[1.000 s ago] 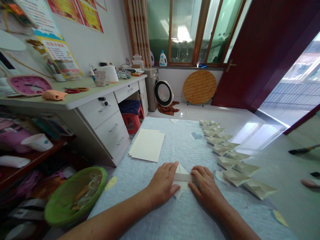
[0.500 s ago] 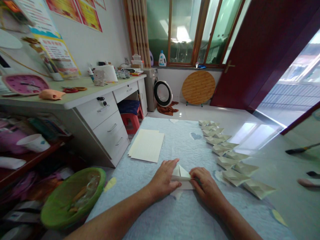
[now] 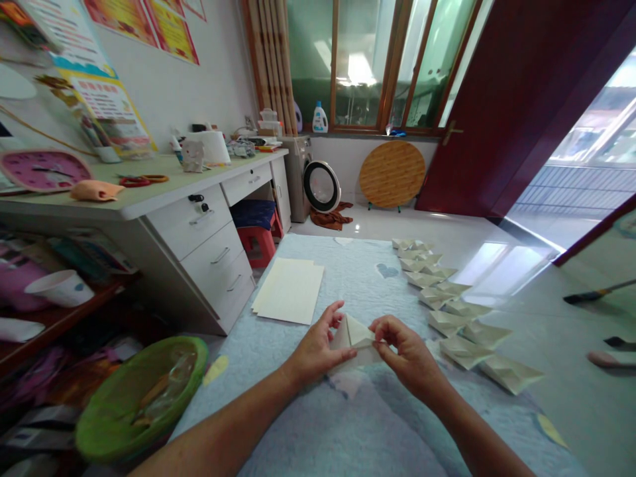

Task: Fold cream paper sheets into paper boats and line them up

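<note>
A cream folded paper piece with a triangular top is lifted a little above the pale blue mat. My left hand pinches its left side with thumb and fingers. My right hand pinches its right side. Both hands are closed on the paper. A stack of flat cream sheets lies on the mat to the far left of my hands. Several finished folded paper boats lie in a row along the mat's right edge.
A green basin sits at the lower left on the floor. A white desk with drawers stands at the left, with a red stool under it. A round wooden board leans on the far wall. Someone's foot shows at the right edge.
The folded paper lay flat under both hands pressing it on the mat; now both hands have picked it up and hold it off the mat.
</note>
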Motion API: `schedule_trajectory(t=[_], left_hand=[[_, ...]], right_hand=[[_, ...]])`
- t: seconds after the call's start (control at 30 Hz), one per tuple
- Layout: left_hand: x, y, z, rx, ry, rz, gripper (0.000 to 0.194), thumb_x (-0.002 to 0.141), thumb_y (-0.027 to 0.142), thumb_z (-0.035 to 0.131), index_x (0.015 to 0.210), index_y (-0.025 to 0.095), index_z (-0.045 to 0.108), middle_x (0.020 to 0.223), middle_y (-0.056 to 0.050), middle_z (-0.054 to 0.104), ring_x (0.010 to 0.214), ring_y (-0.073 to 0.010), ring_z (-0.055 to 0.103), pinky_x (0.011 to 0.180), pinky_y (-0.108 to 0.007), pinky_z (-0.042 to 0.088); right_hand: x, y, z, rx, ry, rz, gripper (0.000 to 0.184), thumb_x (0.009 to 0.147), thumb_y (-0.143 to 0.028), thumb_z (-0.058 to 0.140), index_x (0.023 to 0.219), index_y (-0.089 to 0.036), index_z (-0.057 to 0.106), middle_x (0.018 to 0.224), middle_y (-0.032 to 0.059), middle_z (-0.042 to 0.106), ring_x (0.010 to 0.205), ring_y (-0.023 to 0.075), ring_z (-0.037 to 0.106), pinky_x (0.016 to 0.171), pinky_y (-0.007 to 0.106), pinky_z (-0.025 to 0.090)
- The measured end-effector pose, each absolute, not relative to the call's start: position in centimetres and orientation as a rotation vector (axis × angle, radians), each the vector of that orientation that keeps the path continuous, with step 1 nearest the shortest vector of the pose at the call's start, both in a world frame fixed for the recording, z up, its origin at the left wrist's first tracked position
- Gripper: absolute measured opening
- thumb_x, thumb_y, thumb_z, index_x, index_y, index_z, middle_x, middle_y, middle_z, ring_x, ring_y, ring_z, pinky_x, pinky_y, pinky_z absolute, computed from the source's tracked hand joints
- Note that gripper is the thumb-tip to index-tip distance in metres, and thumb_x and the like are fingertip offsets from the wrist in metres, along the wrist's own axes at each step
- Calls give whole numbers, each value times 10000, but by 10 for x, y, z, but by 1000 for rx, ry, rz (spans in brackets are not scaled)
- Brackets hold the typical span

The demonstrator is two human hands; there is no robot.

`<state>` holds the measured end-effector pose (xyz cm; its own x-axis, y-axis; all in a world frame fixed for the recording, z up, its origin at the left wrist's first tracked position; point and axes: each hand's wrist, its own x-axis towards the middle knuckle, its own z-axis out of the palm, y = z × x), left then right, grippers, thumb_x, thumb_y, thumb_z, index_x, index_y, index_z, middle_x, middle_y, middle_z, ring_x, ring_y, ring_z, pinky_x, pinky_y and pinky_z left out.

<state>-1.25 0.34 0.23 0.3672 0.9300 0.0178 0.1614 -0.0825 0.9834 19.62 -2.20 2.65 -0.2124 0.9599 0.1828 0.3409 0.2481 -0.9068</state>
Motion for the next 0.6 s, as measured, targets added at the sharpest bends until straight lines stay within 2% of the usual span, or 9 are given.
schedule_trajectory(t=[0.1,0.23,0.3,0.4,0.5,0.6], left_hand=[[-11,2,2,1418,950,880,931,683,291,779,1465,194,283,1050,-49,589,885,-189,585,784,-302,454],[-8,-2,2,1406,940,915,824,722,263,748,1434,201,337,1049,-43,612,890,-186,583,788,-289,450],[-8,-3,2,1424,921,896,768,739,256,731,1414,206,369,1050,-40,620,877,-184,581,782,-289,451],[-9,-3,5,1542,942,888,618,731,206,711,1308,212,491,1051,-35,615,917,-194,572,831,-304,441],[-11,-2,10,1745,983,892,358,697,139,695,1044,205,633,1049,-31,589,1009,-210,547,912,-316,404],[-12,-2,14,1811,996,832,193,699,133,672,881,192,651,961,-24,567,939,-197,551,862,-302,413]], right_hand=[[193,-21,21,-1246,-1641,992,34,802,-232,526,833,-218,525,846,17,571,764,171,545,688,287,432],[189,-23,15,-1246,-1688,906,250,756,-207,568,1003,-216,604,961,35,552,856,185,545,758,303,435],[188,-24,14,-1221,-1737,886,216,746,-194,577,952,-216,639,1007,46,544,946,198,542,832,313,420],[189,-22,14,-1220,-1755,914,74,751,-205,574,797,-206,632,948,41,549,942,197,545,858,314,402],[192,-19,12,-1278,-1741,936,58,757,-244,585,718,-201,590,840,18,545,825,177,534,775,296,397],[193,-18,9,-1350,-1684,965,116,745,-292,608,691,-201,558,733,-11,516,714,158,490,672,276,372]])
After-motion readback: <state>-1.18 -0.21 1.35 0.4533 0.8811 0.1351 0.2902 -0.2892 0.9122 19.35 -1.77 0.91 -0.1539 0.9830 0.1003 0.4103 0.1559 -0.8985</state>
